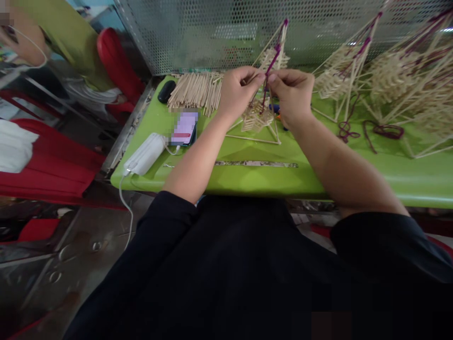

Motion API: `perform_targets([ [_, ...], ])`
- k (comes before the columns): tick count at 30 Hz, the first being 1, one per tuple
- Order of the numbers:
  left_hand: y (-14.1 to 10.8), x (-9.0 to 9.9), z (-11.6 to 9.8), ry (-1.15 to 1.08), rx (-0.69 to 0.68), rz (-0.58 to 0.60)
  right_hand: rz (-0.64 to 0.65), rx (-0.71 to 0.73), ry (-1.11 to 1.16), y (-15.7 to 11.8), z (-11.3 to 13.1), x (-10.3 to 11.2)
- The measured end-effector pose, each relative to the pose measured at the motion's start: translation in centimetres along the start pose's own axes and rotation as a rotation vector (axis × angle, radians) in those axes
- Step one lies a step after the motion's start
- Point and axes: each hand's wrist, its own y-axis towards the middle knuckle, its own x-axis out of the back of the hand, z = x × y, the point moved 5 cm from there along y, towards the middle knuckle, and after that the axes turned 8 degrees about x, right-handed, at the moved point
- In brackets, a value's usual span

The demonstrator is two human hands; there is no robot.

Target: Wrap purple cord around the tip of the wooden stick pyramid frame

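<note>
Both hands meet at a purple cord [272, 63] that runs down from the peak of a small wooden-stick frame [253, 137]. My left hand [240, 89] is closed, its thumb and forefinger pinching at the cord. From the other side my right hand [294, 92] pinches the same cord, fingertips close to the left ones. The frame stands on the green table [247, 182], with stacked stick layers [257, 120] hanging inside it. Behind my right hand, a blue and orange object [274, 108] is partly hidden.
Loose sticks [198, 89], a black case [166, 91], a phone [184, 128] and a white power bank [145, 153] lie left. A patterned strip [256, 164] lies in front. More stick frames [339, 71] and dark cord [384, 131] stand right. A perforated metal panel [198, 38] rises behind.
</note>
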Motion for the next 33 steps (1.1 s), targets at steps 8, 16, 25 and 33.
perform_targets([
  [8,0.2,-0.4,0.3,-0.003,-0.043,-0.025,-0.002,-0.074,-0.042,-0.8,0.6,-0.5],
  [16,0.5,-0.5,1.1,0.008,-0.032,-0.019,0.008,0.020,-0.045,-0.7,-0.2,-0.5],
  [25,0.1,-0.4,0.8,0.026,-0.015,0.001,-0.060,0.018,-0.091,-0.5,0.4,0.2],
  [33,-0.3,-0.3,0.3,-0.025,-0.041,-0.034,-0.083,0.060,-0.066,-1.1,2.0,0.1],
])
